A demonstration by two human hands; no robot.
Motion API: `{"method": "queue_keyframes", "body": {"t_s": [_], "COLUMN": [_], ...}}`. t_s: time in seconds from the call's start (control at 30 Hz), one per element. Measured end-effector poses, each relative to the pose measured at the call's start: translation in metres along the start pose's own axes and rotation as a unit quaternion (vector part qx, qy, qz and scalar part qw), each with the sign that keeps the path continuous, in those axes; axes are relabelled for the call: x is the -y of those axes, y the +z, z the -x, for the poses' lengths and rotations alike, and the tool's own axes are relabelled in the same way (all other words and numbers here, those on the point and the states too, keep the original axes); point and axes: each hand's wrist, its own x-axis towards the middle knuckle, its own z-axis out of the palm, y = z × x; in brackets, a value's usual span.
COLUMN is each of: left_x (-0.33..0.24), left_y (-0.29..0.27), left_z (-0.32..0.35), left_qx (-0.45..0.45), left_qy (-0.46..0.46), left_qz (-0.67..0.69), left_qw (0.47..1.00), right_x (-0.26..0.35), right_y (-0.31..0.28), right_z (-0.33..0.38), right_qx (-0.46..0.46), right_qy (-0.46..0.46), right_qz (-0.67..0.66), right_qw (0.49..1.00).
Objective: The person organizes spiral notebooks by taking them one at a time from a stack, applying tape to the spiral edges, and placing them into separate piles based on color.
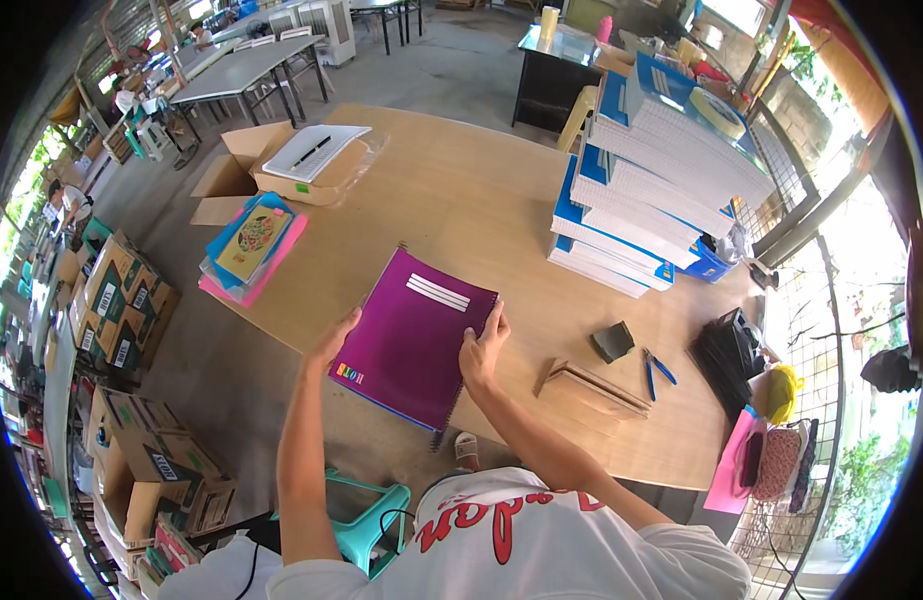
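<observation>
- The left hand (337, 338) was holding the purple spiral notebook (406, 340) by its left edge.
- The right hand (484, 347) held the opposite edge, thumb on top.

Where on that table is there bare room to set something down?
The widest bare patch lies beyond the purple notebook, between the white pad and the book pile. A smaller one sits between the right hand and the dark block. Crowded: around the block, with pliers and cardboard nearby, and the left edge, under the colourful stack.
</observation>
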Motion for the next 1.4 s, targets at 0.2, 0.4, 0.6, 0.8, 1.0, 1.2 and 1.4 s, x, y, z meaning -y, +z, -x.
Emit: {"method": "queue_keyframes", "body": {"t_s": [0.2,0.4,0.6,0.8,1.0,1.2,1.4], "left_x": [0.010,-0.011,-0.075,-0.200,-0.345,-0.462,-0.481], "left_y": [-0.011,0.018,0.082,0.278,0.355,0.360,0.405], "left_z": [-0.009,0.006,0.000,-0.040,-0.124,-0.217,-0.263], "left_qx": [0.009,-0.051,-0.216,-0.096,-0.197,-0.231,-0.171], "left_qy": [0.092,0.068,0.239,0.419,0.587,0.209,0.105], "left_qz": [-0.156,-0.267,-0.375,-0.202,-0.263,-0.337,-0.461], "left_qw": [0.983,0.960,0.869,0.880,0.740,0.889,0.865], "right_x": [-0.010,-0.014,-0.033,-0.050,0.070,0.267,0.270], "right_y": [0.003,-0.187,-0.327,-0.336,-0.392,-0.430,-0.420], "right_z": [-0.002,-0.033,0.002,-0.042,-0.092,-0.256,-0.365], "right_qx": [-0.020,0.037,0.222,0.247,0.153,-0.094,0.027], "right_qy": [-0.089,-0.148,-0.107,-0.152,-0.333,-0.477,-0.337], "right_qz": [0.039,0.170,0.532,0.501,0.356,0.258,0.415], "right_qw": [0.995,0.974,0.810,0.815,0.860,0.835,0.845]}}
